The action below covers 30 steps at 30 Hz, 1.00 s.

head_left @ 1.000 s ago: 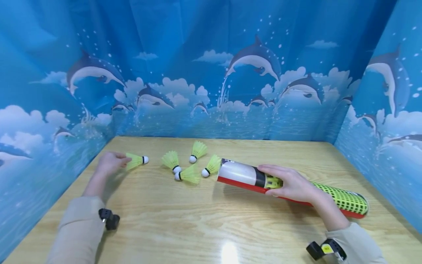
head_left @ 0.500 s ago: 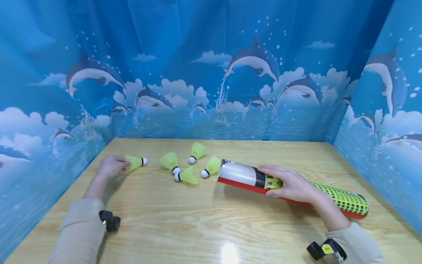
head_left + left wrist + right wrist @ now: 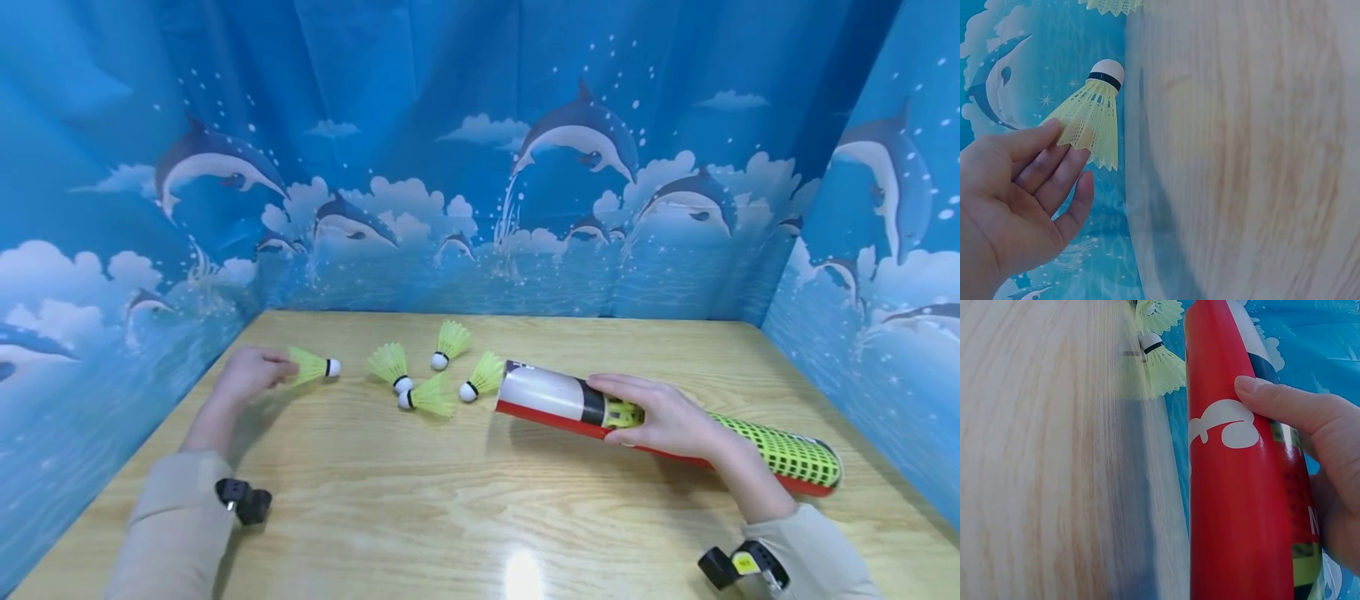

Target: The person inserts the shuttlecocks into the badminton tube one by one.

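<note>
At the table's left side, my left hand (image 3: pixel 251 372) pinches a yellow shuttlecock (image 3: pixel 1092 115) by the edge of its skirt, between thumb and fingers. Its white cork with a black band points to the right in the head view. My right hand (image 3: pixel 663 419) grips a long shuttlecock tube (image 3: pixel 551 398) around its middle, thumb on the near side. Red, silver, black and green checks cover the tube. Its left end is tilted up off the table, and its right end (image 3: pixel 813 467) is lower. In the right wrist view the thumb (image 3: pixel 1257 390) presses on the red side.
Several yellow shuttlecocks lie mid-table between the hands: one at the back (image 3: pixel 452 342), one on the left (image 3: pixel 388 365), one in front (image 3: pixel 429 397) and one (image 3: pixel 483 377) beside the tube's left end. A blue dolphin-print curtain (image 3: pixel 420 150) encloses the wooden table's (image 3: pixel 390 517) back and sides.
Hardly anything differs. My left hand stays in nearly the same spot with the shuttlecock, and my right hand holds the tube still; the head view shifts slightly.
</note>
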{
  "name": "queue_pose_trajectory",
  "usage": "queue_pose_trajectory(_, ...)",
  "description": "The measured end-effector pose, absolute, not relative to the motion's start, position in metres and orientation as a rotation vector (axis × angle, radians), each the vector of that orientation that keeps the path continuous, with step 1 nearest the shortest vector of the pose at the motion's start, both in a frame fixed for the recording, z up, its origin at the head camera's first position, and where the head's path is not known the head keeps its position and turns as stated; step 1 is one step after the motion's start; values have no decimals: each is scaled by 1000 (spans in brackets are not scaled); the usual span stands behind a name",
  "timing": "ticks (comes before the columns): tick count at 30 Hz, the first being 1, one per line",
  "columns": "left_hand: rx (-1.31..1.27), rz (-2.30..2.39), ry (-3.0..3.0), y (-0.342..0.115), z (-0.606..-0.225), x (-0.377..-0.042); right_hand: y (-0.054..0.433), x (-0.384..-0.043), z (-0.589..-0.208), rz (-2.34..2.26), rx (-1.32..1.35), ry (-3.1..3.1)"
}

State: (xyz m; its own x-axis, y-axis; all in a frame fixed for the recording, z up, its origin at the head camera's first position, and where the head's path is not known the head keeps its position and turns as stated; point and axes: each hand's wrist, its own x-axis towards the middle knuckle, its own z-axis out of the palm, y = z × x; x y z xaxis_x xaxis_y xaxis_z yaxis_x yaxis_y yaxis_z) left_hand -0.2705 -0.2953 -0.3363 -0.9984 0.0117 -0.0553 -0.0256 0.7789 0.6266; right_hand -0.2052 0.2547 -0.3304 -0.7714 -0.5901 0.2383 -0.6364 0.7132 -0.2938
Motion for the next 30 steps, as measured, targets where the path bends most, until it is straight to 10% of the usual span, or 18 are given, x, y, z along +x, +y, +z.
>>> queue_pose_trajectory(30, 168, 1183, 2916, -245, -317, -268, 256, -206, -330, 539, 1036, -2741)
